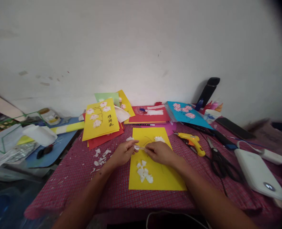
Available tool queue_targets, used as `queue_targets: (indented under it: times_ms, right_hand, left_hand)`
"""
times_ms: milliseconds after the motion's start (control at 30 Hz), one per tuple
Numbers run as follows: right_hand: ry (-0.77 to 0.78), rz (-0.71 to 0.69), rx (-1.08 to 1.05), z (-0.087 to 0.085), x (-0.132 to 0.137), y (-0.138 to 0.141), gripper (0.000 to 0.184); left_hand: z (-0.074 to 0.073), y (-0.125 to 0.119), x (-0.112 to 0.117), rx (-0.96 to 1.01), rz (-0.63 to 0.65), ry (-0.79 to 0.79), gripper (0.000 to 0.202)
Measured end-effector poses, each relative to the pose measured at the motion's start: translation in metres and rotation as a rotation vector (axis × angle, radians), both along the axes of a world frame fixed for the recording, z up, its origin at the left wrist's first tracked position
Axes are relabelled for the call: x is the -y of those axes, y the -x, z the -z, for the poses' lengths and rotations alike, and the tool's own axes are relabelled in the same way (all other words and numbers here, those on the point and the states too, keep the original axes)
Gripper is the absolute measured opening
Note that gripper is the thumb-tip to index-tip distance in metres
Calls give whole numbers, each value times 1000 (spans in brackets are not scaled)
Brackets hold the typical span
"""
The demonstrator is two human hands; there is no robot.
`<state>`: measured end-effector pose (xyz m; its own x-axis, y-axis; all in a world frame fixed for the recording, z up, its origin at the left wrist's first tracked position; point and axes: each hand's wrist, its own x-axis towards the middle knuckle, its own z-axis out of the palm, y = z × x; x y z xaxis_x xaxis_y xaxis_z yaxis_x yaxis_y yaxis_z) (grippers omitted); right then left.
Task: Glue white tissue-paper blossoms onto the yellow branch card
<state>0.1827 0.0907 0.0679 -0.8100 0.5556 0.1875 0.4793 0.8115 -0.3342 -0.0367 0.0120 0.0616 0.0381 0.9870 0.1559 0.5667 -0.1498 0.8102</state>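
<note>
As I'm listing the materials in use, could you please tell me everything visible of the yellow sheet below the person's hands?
The yellow sheet looks like rectangular paper or card, lying flat on the checked tablecloth. It bears thin, dark curved lines. Loose white scraps lie on its near left part, and a white crumpled piece sits towards its far right corner. The right forearm hides part of its right side; whether they touch is unclear.

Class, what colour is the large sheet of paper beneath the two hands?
The sheet is bright yellow, best seen in the head view.
</note>
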Motion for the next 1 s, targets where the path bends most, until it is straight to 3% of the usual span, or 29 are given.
queue_targets:
  times_ms: [400, 600, 733, 900, 1000]
  right_hand:
    - [26, -15, -12, 3, 1, 2, 24]
    - [149, 80, -107, 8, 4, 5, 18]
    - [135, 68, -156, 8, 4, 7, 7]
    - [114, 19, -195, 8, 2, 7, 13]
    - [177, 21, -203, 10, 1, 8, 14]
  left_hand:
    - [2, -4, -3, 210, -45, 125, 36]
    - [3, -6, -5, 364, -109, 117, 36]
    - [2, -6, -7, 444, -137, 110, 36]
    - [1, -6, -5, 383, -110, 87, 34]
    - [2, -6, -3, 326, -68, 54, 34]
